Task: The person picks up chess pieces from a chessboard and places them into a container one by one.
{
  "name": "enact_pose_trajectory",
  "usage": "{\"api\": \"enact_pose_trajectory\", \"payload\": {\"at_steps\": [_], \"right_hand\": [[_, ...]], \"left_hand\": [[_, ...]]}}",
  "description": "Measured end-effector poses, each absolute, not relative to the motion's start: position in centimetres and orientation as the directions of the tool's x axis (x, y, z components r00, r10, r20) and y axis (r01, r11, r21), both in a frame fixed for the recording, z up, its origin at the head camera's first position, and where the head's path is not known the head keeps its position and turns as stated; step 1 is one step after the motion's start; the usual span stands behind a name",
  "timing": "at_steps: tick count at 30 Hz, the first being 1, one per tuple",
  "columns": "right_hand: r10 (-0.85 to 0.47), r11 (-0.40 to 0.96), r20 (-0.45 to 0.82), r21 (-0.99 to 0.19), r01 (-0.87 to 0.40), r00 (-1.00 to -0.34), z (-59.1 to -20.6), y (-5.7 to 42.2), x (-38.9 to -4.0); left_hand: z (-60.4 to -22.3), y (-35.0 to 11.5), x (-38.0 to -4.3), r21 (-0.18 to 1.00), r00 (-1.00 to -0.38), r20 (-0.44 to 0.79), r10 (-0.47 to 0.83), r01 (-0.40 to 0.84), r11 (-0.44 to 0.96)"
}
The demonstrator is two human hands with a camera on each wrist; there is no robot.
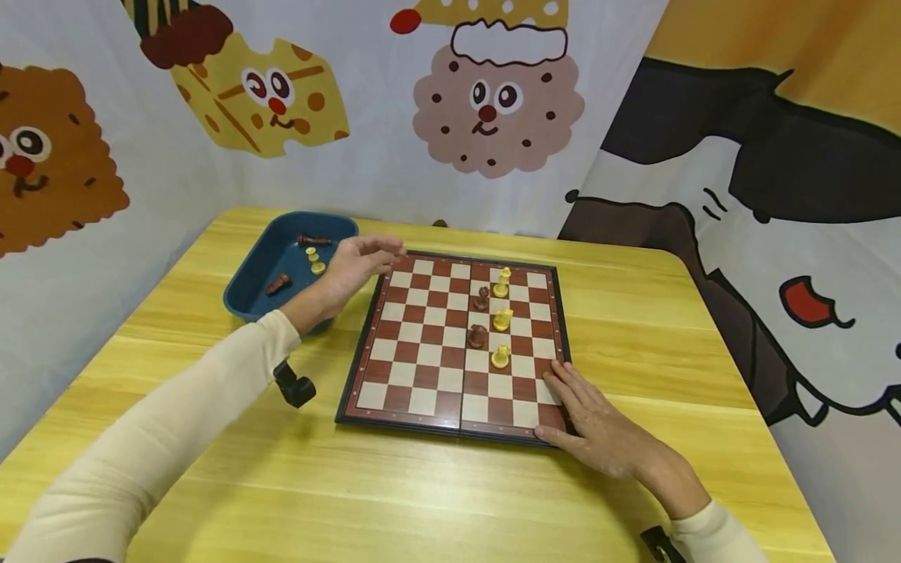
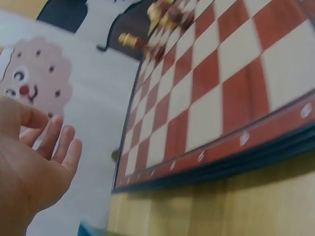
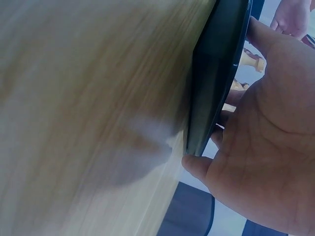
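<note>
A chessboard [image 1: 422,336] with red-brown and cream squares lies on the table. On its right half stand yellow chess pieces [image 1: 500,356] and dark brown chess pieces [image 1: 477,336], close together in a zigzag. My left hand [image 1: 355,270] hovers by the board's far left corner, fingers loosely bent, with nothing seen in them; the left wrist view shows the same hand [image 2: 42,162] beside the board's edge. Over the near right corner of the board, my right hand [image 1: 605,430] rests with fingers laid along the rim. In the right wrist view, that hand [image 3: 270,132] touches the board's dark side [image 3: 211,73].
Left of the board is a blue tray [image 1: 239,289], partly behind my left arm. Inside it lie a yellow piece [image 1: 315,262] and brown pieces [image 1: 279,284]. The wooden table [image 1: 317,493] meets a cartoon-printed cloth [image 1: 380,180] at the back and sides.
</note>
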State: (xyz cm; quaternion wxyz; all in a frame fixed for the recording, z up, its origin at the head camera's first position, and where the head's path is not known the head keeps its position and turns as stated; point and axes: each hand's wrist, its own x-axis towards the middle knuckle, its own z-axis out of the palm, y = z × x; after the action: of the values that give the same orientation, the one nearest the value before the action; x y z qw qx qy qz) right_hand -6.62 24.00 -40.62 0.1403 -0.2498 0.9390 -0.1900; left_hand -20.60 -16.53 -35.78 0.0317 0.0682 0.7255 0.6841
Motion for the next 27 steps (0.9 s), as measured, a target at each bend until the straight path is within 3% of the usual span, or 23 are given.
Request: {"api": "enact_pose_trajectory", "payload": {"at_steps": [5,12,27], "right_hand": [[-0.519,0.804,-0.172,-0.433,-0.409,-0.838,-40.6,24.0,-6.7],[-0.513,0.811,-0.182,-0.423,-0.404,-0.839,-40.5,24.0,-6.7],[-0.512,0.815,-0.190,-0.417,-0.403,-0.838,-40.3,23.8,-6.7]], "left_hand": [[-36.1,-14.9,-19.9,0.999,-0.974,0.038,0.222,0.044,0.022],[-37.1,-13.5,-19.3,0.994,-0.967,0.084,0.239,0.066,-0.083],[-39.1,-11.6,-18.8,1.000,-0.934,0.025,0.357,0.029,0.006]]}}
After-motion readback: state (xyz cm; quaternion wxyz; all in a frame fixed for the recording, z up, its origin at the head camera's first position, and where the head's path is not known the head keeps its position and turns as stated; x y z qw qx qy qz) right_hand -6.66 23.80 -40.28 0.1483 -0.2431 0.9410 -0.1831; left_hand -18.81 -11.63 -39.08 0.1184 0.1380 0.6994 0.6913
